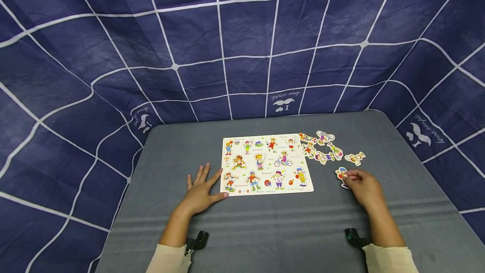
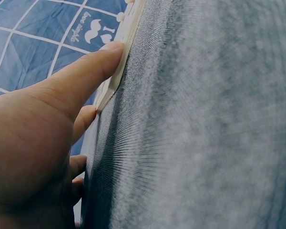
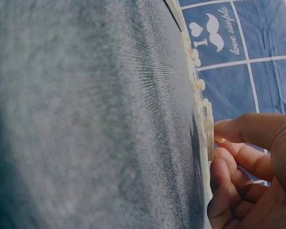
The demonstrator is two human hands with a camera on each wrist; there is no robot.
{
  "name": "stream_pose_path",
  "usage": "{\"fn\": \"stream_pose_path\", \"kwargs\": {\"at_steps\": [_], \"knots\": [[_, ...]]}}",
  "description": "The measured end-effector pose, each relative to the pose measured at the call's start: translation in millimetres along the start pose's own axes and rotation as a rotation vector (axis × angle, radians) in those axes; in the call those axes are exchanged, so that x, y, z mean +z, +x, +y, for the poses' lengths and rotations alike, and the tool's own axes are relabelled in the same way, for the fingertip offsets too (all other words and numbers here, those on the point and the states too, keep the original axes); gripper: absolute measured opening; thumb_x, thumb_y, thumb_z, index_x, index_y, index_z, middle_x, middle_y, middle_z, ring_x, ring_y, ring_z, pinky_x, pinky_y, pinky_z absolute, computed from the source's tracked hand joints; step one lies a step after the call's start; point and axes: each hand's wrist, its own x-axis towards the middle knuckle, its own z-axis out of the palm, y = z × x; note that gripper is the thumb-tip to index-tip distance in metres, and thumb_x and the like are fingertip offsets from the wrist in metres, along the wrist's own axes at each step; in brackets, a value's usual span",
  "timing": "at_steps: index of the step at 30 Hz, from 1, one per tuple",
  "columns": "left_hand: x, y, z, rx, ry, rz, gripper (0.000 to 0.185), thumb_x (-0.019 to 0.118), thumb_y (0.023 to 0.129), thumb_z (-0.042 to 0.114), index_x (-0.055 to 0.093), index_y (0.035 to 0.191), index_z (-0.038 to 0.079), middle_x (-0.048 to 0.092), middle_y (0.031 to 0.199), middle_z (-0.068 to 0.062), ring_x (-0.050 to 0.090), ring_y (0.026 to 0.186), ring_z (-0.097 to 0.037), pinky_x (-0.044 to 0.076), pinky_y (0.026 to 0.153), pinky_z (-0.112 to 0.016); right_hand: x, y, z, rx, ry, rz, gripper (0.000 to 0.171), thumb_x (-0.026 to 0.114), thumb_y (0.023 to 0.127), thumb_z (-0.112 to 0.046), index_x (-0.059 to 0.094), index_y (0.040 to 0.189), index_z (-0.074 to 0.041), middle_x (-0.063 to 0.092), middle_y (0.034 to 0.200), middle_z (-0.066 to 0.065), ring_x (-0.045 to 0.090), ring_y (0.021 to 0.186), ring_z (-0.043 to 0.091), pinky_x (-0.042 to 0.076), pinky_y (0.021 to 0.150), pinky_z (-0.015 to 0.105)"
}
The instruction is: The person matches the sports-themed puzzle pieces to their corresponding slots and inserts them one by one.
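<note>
A white wooden puzzle board [image 1: 242, 176] with coloured sports figures lies on the grey table. My left hand [image 1: 198, 197] rests at its lower left corner, fingers spread. The thumb [image 2: 93, 64] presses the board's near edge, and the index fingertip touches its left side. To the right of the board, my right hand [image 1: 365, 191] pinches a puzzle piece [image 1: 341, 173], a figure with a blue cap. In the right wrist view, thumb and finger hold the piece [image 3: 210, 136] by its small knob, its flat side nearly upright. The fingers partly cover it in the head view.
Several loose figure pieces [image 1: 325, 138] lie in a cluster off the board's upper right corner. Another piece [image 1: 355, 158] lies apart, just beyond the right hand. Blue cloth [image 1: 246, 75] with white lines hangs behind and beside the table [image 1: 273, 231].
</note>
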Motion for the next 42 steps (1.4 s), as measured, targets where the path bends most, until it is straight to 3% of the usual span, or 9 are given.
{"fn": "stream_pose_path", "kwargs": {"at_steps": [21,42], "knots": [[-2.0,0.1,2.2,-0.003,-0.007,-0.009,0.089,0.07,0.084,0.067,0.035,0.158,0.032,0.007,0.171,-0.016,-0.001,0.159,-0.04,-0.009,0.118,-0.074,1,-4,-13,-0.073,0.023,0.083,0.026,0.068,0.094,-0.018,0.073,0.109,0.002,0.074,0.093,0.015,0.049,0.066,-0.016,0.042,0.059,0.013],[-0.5,1.0,-0.6,-0.008,-0.012,-0.01,0.09,0.069,0.083,0.069,0.034,0.159,0.032,0.006,0.171,-0.015,-0.002,0.159,-0.039,-0.01,0.118,-0.073,10,-4,-31,-0.158,0.06,0.055,0.022,0.069,0.093,-0.014,0.073,0.107,0.003,0.073,0.092,0.015,0.051,0.068,-0.012,0.042,0.06,0.014]]}}
